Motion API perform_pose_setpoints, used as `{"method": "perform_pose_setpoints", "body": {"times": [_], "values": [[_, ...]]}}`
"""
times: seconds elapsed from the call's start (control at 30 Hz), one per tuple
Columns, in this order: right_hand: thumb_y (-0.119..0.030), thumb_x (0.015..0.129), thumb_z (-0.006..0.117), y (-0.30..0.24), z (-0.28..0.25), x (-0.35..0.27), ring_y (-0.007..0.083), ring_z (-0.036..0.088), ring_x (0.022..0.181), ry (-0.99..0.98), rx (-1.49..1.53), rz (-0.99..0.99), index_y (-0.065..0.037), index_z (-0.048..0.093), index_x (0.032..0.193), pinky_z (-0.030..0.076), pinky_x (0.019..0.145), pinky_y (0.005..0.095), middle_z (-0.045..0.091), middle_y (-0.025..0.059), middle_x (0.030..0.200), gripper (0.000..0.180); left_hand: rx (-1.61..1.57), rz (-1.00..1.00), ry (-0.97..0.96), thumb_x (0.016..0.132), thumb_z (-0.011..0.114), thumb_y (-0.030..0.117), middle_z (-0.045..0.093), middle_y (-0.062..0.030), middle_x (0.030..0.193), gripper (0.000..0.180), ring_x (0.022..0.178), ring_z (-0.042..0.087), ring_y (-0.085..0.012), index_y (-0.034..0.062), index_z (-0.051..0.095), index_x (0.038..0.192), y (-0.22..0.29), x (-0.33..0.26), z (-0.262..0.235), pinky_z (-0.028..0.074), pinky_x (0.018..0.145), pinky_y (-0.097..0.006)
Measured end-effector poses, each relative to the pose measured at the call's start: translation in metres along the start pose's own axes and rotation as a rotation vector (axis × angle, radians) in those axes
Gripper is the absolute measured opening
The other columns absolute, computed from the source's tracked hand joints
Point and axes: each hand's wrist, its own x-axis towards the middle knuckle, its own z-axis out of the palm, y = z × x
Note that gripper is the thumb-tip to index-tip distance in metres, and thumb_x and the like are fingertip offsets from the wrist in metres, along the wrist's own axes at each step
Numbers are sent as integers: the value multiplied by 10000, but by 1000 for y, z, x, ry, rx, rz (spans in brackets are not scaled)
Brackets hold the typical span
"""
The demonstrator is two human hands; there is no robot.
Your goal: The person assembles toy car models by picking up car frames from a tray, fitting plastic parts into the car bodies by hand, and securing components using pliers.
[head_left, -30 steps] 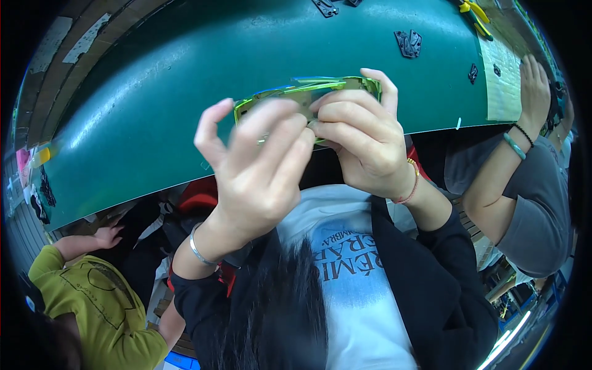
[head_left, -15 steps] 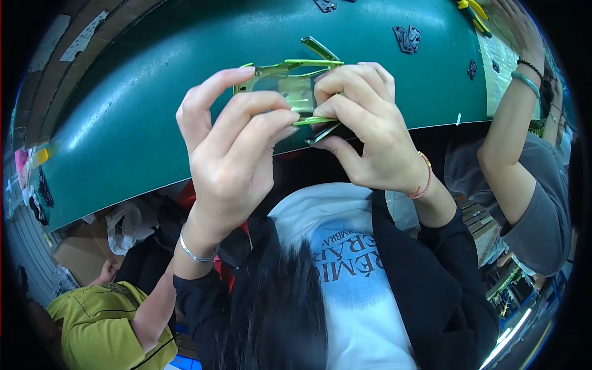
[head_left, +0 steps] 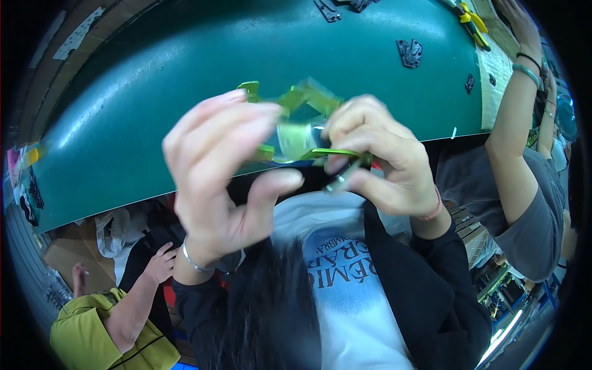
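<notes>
Both my hands are raised close to the camera over the green table (head_left: 185,68). Between them is a bright green metal piece (head_left: 296,126) with bent strips and a clear, blurred middle. My left hand (head_left: 222,172) curls around its left side, thumb underneath and fingers spread on top. My right hand (head_left: 382,160) pinches its right end and also grips a thin silver part that sticks out below the fingers. Blur hides the piece's exact shape.
Small dark metal parts (head_left: 409,52) lie on the far side of the table, with a yellow-handled tool (head_left: 472,17) near a paper sheet. A person's arm with bracelets (head_left: 515,117) reaches in at the right. Another person in a yellow-green top (head_left: 105,333) sits lower left.
My hands have come nearer the camera and turned the green piece, which now shows more bent strips. The person at lower left has shifted, a hand now near a white bag.
</notes>
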Motion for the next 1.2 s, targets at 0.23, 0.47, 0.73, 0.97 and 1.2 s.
{"method": "perform_pose_setpoints", "body": {"times": [0.23,0.47,0.73,0.97,1.2], "values": [[-353,1107,552,-16,15,-16,198,649,1055,-12,1588,444,21,606,1220,527,947,340,658,140,1135,395,-581,-547,113,1014,720,201,611,-167,1355,546,1151,624,-183,-86,502,1424,31,13,-11,499,1013,-309],[-319,1131,492,-17,23,-21,212,666,1048,-9,1801,471,10,596,1248,541,955,356,677,176,1130,365,-613,-599,78,1038,682,150,617,-149,1366,473,1217,627,-181,-66,513,1423,33,5,-13,505,1052,-318],[-128,966,733,-24,-6,-14,149,634,970,84,622,351,12,712,1041,473,902,295,662,67,990,160,-402,-384,-148,787,780,-57,702,-133,1133,501,1147,676,-288,13,676,1272,21,20,-23,504,1006,-356],[-21,707,785,9,-3,-3,229,634,998,184,-752,-247,-81,727,940,392,1037,600,645,7,974,247,-219,-120,-443,879,671,-2,738,-121,1079,215,1085,695,-239,-27,737,1083,-6,109,-19,514,947,-341],[-119,773,830,17,5,0,273,639,1047,166,-602,-272,-83,744,1042,456,1070,570,649,66,1005,286,271,329,-373,845,698,-12,730,-61,1022,179,1011,694,-255,40,776,997,-67,131,48,589,854,-386]]}}
